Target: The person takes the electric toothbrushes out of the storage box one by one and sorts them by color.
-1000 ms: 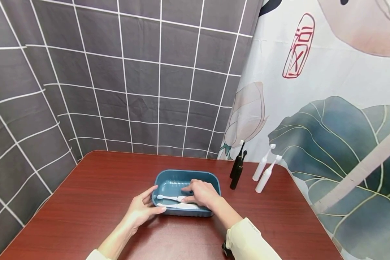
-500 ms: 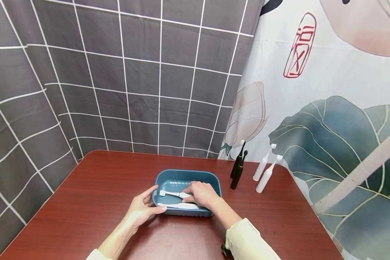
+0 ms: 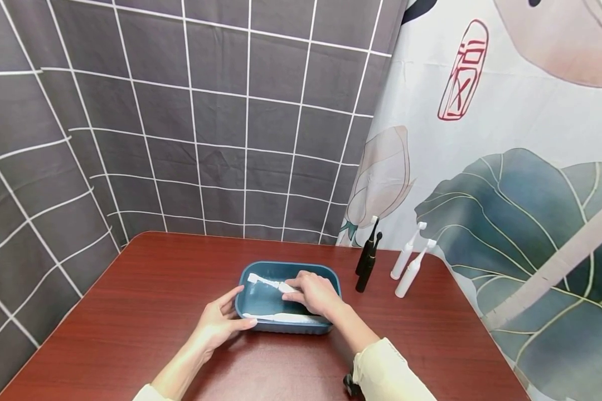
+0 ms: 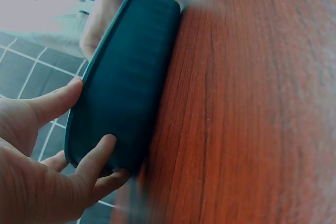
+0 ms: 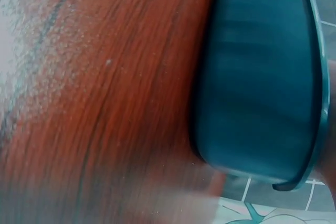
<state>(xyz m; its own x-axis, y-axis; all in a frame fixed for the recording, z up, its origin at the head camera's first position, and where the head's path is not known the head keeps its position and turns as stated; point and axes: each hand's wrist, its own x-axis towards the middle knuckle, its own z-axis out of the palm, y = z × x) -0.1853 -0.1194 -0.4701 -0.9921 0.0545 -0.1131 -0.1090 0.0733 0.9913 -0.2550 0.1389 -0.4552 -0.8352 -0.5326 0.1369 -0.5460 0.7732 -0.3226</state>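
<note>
A blue plastic bin (image 3: 255, 305) stands on the table. My left hand (image 3: 214, 324) grips its near left corner, thumb at the rim; the left wrist view shows fingers spread along the bin wall (image 4: 128, 61). Over the inside of the bin, my right hand (image 3: 317, 292) pinches a white electric toothbrush (image 3: 272, 283) by its handle, the brush head pointing left and raised. A second white electric toothbrush (image 3: 283, 318) lies along the near inner wall. In the right wrist view the bin's outer wall (image 5: 257, 87) fills the right side, and the fingers are hidden.
Right of the bin, two black electric toothbrushes (image 3: 365, 272) and two white electric toothbrushes (image 3: 409, 276) stand upright on the red-brown wooden table (image 3: 170, 284). A grey checked curtain (image 3: 221, 122) hangs behind, and a patterned white curtain (image 3: 411, 100) on the right.
My right hand has lifted the white toothbrush from the bin's floor, its brush head rising and tilting up to the left. The left hand has stayed at the bin's corner.
</note>
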